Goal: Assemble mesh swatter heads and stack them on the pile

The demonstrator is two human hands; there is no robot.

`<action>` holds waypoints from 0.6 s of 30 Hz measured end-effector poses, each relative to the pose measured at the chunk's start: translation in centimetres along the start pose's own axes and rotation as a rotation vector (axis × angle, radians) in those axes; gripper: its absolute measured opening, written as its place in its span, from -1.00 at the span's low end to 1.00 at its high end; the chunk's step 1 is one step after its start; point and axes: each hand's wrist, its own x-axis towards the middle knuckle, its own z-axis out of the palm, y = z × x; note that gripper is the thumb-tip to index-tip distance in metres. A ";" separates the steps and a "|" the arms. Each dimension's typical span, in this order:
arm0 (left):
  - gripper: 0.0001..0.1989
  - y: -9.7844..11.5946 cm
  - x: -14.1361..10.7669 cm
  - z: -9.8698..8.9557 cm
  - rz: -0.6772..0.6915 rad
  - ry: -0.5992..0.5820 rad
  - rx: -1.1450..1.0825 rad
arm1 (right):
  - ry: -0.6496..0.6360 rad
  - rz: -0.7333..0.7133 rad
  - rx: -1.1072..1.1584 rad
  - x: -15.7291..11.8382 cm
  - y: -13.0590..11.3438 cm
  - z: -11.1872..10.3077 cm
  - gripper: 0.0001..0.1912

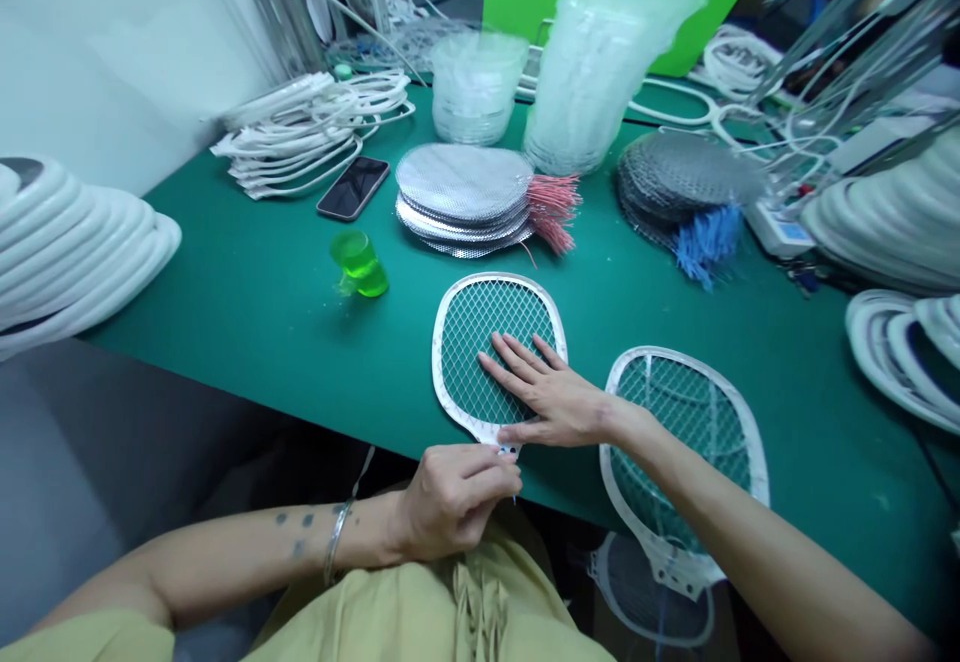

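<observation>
On the green table before me lies a white-framed electric mosquito swatter head with a diamond mesh. My right hand rests flat across that mesh, fingers spread, holding nothing. At the narrow neck, my left hand is closed, thumb and forefinger pinched together against its end. A short bit of blue wire shows just below those fingertips; what lies inside the fist is hidden. Under my right forearm, a second swatter head sits at the table edge, partly covered by the arm.
Behind are stacked silver mesh discs with red wires, dark mesh discs with blue wires, and clear plastic stacks. A green cup and a phone are left. White frames pile up on both sides.
</observation>
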 end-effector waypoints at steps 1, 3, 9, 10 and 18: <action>-0.81 -0.1 0.0 0.1 0.015 0.005 -0.001 | -0.001 0.001 0.000 0.0 0.0 0.0 -0.03; -0.82 -0.3 0.1 0.2 0.022 0.012 -0.027 | -0.004 0.002 -0.004 0.0 -0.1 0.0 -0.03; -0.81 -0.7 -0.2 0.4 0.043 0.019 -0.029 | -0.006 -0.017 0.005 -0.1 0.1 0.0 -0.03; -0.80 -0.8 -0.3 0.5 0.064 0.010 -0.008 | -0.011 -0.025 0.011 -0.1 0.2 -0.1 -0.01; -0.79 -0.7 0.1 -0.3 0.081 -0.017 0.041 | -0.044 -0.003 0.009 -0.1 0.0 -0.4 0.03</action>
